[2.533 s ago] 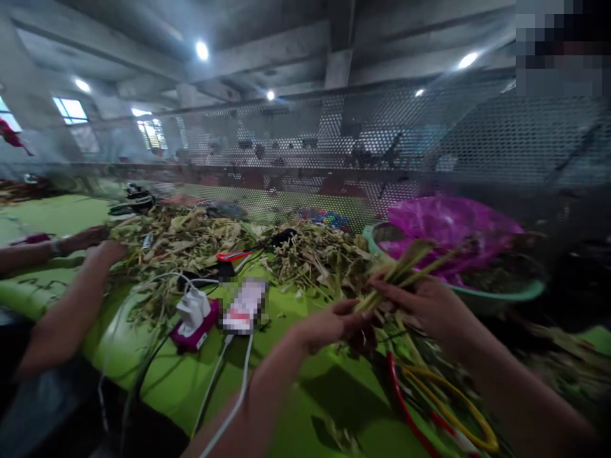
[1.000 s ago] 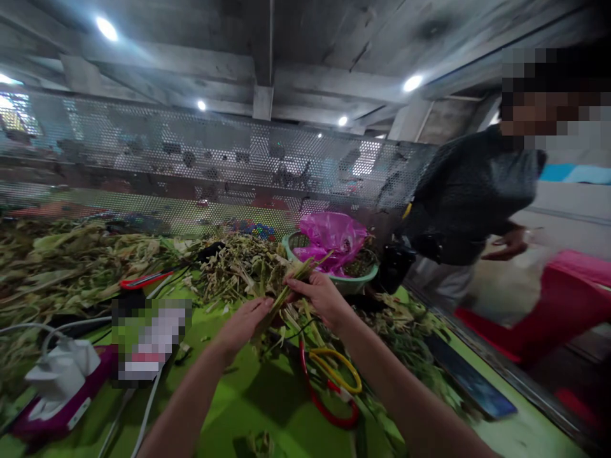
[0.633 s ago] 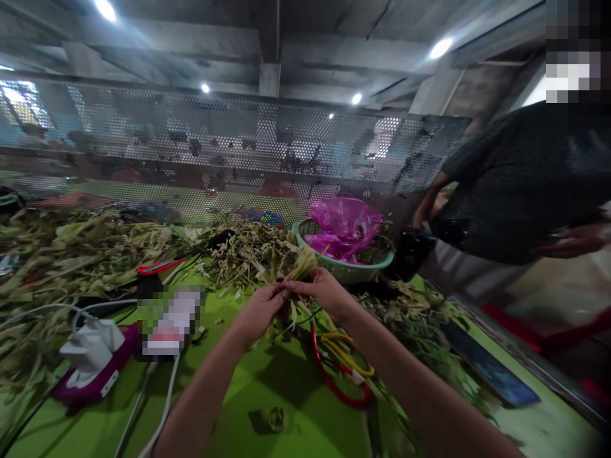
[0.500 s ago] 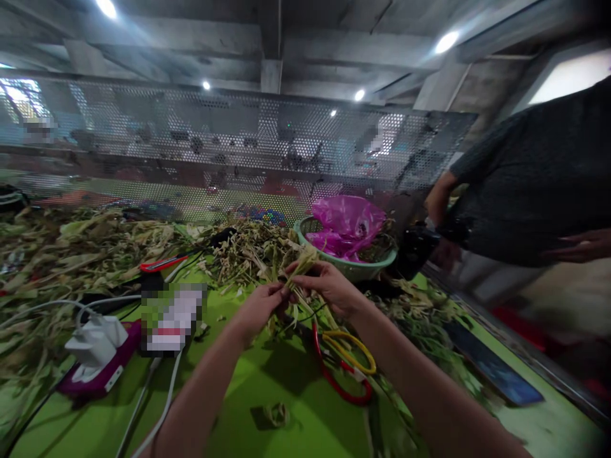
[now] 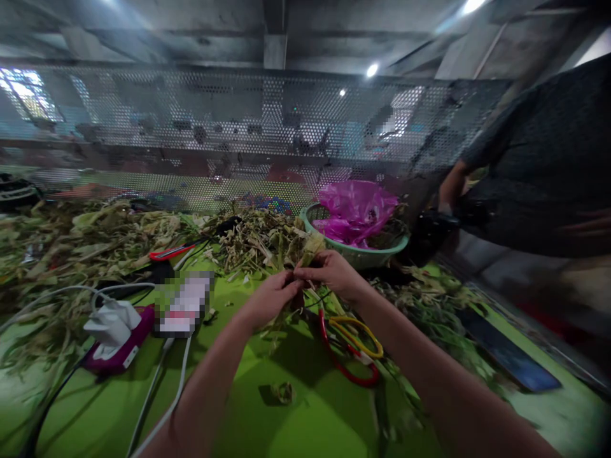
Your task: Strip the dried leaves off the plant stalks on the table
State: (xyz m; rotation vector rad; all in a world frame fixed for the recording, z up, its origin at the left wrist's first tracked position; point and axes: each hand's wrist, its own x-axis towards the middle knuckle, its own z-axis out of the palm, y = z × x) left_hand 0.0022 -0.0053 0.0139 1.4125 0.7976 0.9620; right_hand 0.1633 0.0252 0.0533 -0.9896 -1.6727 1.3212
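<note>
Both my hands meet over the green table (image 5: 229, 407). My left hand (image 5: 274, 296) is closed in a pinch on dried plant material. Pinched by my right hand (image 5: 334, 273) is a pale yellow-green dried plant piece (image 5: 312, 245), which sticks up past the fingers. Below my right hand lie scissors with a red handle (image 5: 334, 356) and a yellow handle loop (image 5: 363, 334). A heap of dry stalks (image 5: 258, 238) spreads behind my hands. A small curled leaf (image 5: 285, 393) rests on the table nearer me.
Behind right stands a green basket (image 5: 377, 257) with a pink plastic bag (image 5: 356, 213). At left are a purple power strip (image 5: 136, 337), cables, a blurred-out phone (image 5: 186, 305) and a red cutter (image 5: 172, 252). A dark phone (image 5: 510, 353) and a person (image 5: 548, 159) are at right.
My hands have drawn closer together, and the plant strands between them are more hidden. The view has shifted slightly, so the table items appear moved to the right and the basket higher.
</note>
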